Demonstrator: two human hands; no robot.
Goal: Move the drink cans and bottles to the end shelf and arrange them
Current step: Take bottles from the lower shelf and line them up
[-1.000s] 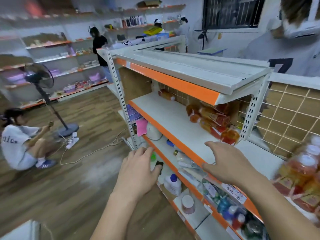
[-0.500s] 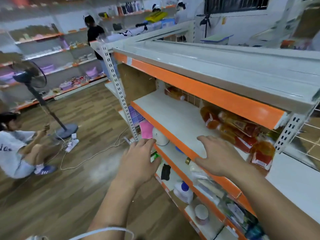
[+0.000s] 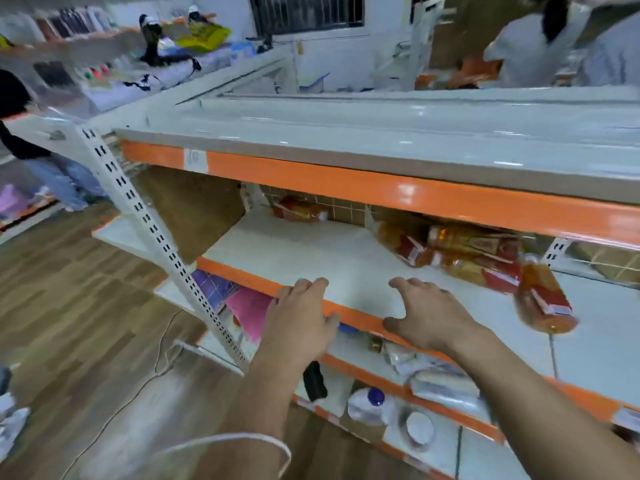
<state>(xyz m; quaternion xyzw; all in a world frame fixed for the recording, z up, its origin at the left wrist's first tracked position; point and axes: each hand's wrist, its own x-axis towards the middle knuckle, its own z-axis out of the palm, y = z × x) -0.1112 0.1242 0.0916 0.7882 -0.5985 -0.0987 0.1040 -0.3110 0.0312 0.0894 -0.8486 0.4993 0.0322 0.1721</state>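
Note:
Several orange tea bottles [image 3: 460, 258] with red labels lie on their sides on the white middle shelf [image 3: 311, 251], and one more bottle [image 3: 299, 210] lies alone at the back. The nearest bottle [image 3: 543, 299] sits at the right. My left hand [image 3: 301, 317] hovers at the shelf's orange front edge, fingers relaxed and holding nothing. My right hand [image 3: 429, 313] reaches over the shelf board with fingers spread, empty, a short way left of the bottles.
The top shelf [image 3: 381, 133] overhangs the bottles. Lower shelves hold white containers [image 3: 372, 405], packets and a pink sheet [image 3: 249, 310]. A perforated upright [image 3: 145, 220] stands at the left end. People stand at far left and top right. Wood floor with a cable lies to the left.
The view has swung closer to the middle shelf. Both hands have risen and moved forward to the shelf's front edge; the right hand is now over the board.

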